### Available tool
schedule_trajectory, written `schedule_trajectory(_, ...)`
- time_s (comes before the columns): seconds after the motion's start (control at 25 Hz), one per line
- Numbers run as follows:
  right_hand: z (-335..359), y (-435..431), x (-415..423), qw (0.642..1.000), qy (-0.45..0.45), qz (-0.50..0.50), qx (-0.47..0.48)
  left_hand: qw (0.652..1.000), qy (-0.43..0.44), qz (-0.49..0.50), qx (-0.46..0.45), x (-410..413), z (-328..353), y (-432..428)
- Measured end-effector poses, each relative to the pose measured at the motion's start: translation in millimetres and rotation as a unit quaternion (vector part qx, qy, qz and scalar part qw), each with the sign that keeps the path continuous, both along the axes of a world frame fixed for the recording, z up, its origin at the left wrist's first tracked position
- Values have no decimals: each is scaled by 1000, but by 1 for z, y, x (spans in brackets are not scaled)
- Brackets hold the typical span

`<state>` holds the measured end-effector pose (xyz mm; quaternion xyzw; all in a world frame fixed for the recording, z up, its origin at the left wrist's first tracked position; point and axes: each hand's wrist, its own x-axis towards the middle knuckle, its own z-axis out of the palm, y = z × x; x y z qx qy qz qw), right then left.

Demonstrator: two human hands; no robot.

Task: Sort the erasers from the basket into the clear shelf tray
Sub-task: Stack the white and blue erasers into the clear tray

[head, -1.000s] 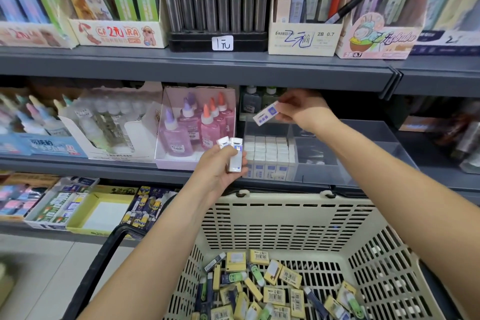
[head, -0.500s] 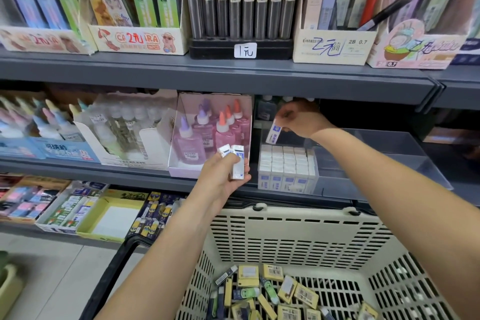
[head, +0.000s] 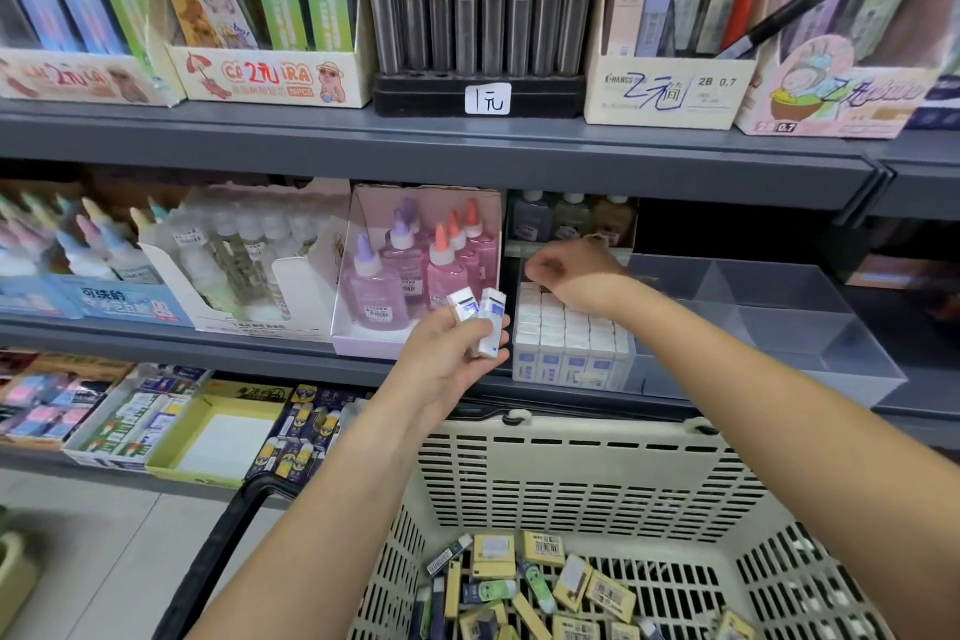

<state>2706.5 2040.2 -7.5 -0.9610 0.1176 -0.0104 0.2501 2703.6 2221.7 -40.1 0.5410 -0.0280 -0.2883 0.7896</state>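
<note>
My left hand (head: pixel 447 369) grips two white erasers with blue sleeves (head: pixel 485 322) upright, just left of the clear shelf tray (head: pixel 831 327). Neat rows of the same white erasers (head: pixel 566 343) fill the tray's left compartment. My right hand (head: pixel 576 276) hangs over the back left of those rows with its fingers curled downward. Whatever is under its fingertips is hidden. Below, the beige plastic basket (head: pixel 571 473) holds several loose erasers (head: pixel 545 587), most of them yellow-sleeved and a few green or dark.
A pink box of glue bottles (head: pixel 415 270) stands directly left of the tray. The grey upper shelf edge (head: pixel 467 151) hangs close above my right hand. The tray's right compartments hold nothing. The basket's black handle (head: pixel 208 572) lies at the left.
My right hand has carried its eraser down from above the tray to the rows at the back left, and the eraser is no longer in sight. My left hand has kept its two erasers.
</note>
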Motion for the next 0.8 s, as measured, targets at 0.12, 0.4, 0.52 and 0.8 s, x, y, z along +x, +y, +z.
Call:
schedule_trajectory(0.12,12,15,-9,985,-17,-53,161,997,-65,-6,31,-1,1,-6)
schedule_trajectory(0.4,31,-4,-17,972,3,-36,231,999,-8,42,-12,2,16,-20)
schedule_trajectory(0.52,28,-21,-11,961,-52,-65,265,995,19,99,6,6,11,-15)
schedule_trajectory(0.8,6,-28,19,992,-72,-72,72,992,-78,88,47,5,0,0)
